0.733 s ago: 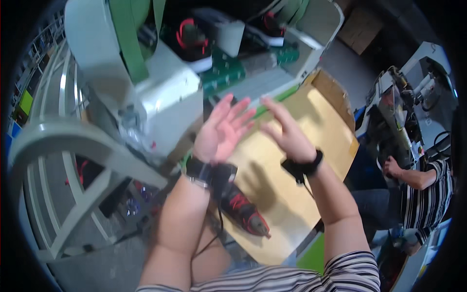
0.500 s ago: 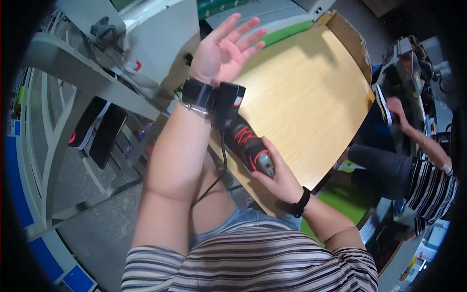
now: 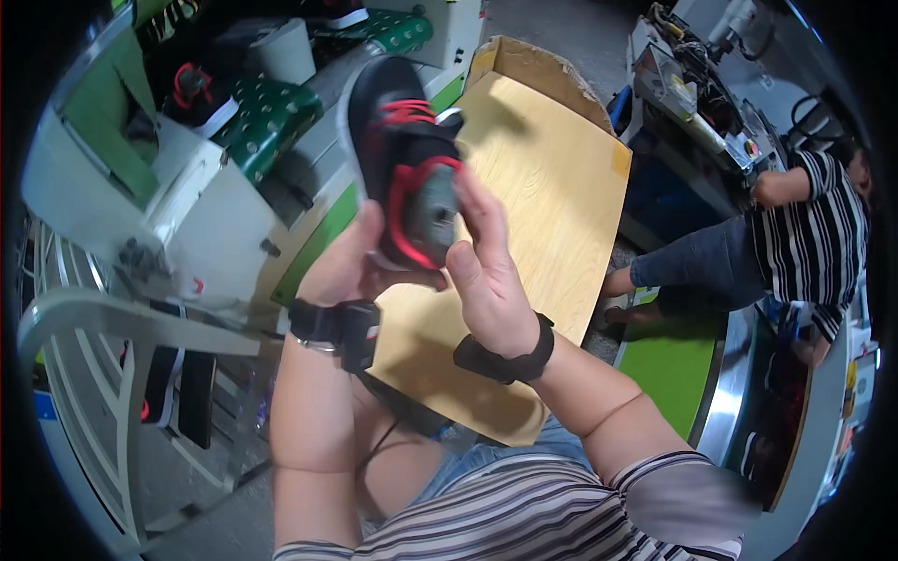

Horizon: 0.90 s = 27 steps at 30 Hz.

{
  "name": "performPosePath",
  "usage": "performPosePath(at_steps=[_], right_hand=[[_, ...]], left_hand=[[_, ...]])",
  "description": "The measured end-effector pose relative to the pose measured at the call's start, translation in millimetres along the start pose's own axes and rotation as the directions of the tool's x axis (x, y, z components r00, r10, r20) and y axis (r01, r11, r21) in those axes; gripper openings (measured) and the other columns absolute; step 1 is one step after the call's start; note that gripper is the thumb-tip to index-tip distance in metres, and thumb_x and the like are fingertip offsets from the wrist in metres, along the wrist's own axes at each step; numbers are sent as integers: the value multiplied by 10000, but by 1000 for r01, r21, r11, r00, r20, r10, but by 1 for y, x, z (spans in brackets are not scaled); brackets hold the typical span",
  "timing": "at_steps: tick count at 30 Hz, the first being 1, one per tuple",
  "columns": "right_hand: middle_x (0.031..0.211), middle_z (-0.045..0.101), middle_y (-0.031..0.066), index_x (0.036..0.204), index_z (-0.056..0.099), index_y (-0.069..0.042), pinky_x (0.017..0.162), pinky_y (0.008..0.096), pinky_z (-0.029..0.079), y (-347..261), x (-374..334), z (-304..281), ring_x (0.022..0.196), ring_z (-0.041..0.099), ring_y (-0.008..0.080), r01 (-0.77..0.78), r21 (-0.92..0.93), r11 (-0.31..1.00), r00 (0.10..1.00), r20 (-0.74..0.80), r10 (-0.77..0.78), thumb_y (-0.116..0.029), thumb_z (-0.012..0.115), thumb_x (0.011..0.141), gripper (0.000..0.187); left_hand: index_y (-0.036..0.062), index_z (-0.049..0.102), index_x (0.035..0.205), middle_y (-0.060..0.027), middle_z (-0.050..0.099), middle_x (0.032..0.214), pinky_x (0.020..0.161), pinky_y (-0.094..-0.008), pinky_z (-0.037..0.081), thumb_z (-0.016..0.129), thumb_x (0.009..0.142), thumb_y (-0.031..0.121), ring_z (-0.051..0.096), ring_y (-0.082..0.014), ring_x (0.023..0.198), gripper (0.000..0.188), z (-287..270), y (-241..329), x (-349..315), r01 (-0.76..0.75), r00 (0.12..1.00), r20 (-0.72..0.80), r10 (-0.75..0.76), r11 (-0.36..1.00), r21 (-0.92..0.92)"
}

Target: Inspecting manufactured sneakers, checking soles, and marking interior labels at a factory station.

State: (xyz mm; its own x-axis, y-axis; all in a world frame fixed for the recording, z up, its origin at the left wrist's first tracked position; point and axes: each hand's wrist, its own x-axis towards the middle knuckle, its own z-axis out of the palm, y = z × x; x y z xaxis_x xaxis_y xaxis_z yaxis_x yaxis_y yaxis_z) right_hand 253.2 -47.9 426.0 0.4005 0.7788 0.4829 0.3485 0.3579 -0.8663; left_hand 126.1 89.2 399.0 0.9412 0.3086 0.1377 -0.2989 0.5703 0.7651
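A black sneaker (image 3: 376,140) with red laces, a red collar lining and a pale sole edge is raised above the table, toe pointing away from me. In its opening sits a grey shoe last (image 3: 436,210). My left hand (image 3: 341,262) is closed around the sneaker's left side near the heel, its fingers partly hidden beneath. From the right, my right hand (image 3: 491,280) grips the heel end, fingers along the side and thumb by the last. Motion blurs the shoe somewhat. A small black-and-white part (image 3: 451,120) shows beside the laces; I cannot tell what it belongs to.
Below the hands lies a wood-top table (image 3: 552,168) with a cardboard edge (image 3: 547,75) at its far end. More sneakers (image 3: 198,98) rest by a green studded surface (image 3: 267,122) at far left. A metal rack (image 3: 131,374) stands left. Another person (image 3: 809,224) works at right.
My left hand, earlier open and raised, now holds the sneaker. Both hands have lifted it from the table, farther from my body. The view has swung, shifting the surroundings.
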Motion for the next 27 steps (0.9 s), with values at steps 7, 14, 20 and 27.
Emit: performPosePath(at_steps=[7,14,20,27], right_hand=[[1377,390,289,1420,293,83,1109,442,320,127,107,-2,1312,375,394,-354,-202,913,864,-445,237,-438,770,785,950],[1574,111,253,1567,36,-170,1173,576,179,186,125,55,1449,86,502,-771,-404,493,637,-515,574,-511,864,584,1330],[1415,433,226,1447,301,-59,991,431,489,224,146,-17,1239,523,376,-894,-61,444,431,-387,815,-427,882,617,1078],[1182,537,264,1260,284,-24,745,416,611,233,132,18,994,652,358,-699,291,653,602,-255,757,-285,878,700,856]], left_hand=[[163,161,1563,-256,301,1534,710,-408,614,467,919,676,608,-392,1143,878,-14,38,4,-354,933,-18,360,906,-235],[46,300,1495,-248,408,1466,879,-404,601,465,960,600,592,-405,1158,788,-38,45,17,-470,877,-229,423,854,-223],[-21,282,1481,-266,349,1480,1045,-481,494,541,985,436,415,-454,1329,722,-27,50,22,-549,829,-305,469,788,-278],[-35,299,1470,-227,370,1471,1141,-455,388,537,993,400,390,-382,1372,688,-52,43,9,-576,798,-311,516,804,-146]])
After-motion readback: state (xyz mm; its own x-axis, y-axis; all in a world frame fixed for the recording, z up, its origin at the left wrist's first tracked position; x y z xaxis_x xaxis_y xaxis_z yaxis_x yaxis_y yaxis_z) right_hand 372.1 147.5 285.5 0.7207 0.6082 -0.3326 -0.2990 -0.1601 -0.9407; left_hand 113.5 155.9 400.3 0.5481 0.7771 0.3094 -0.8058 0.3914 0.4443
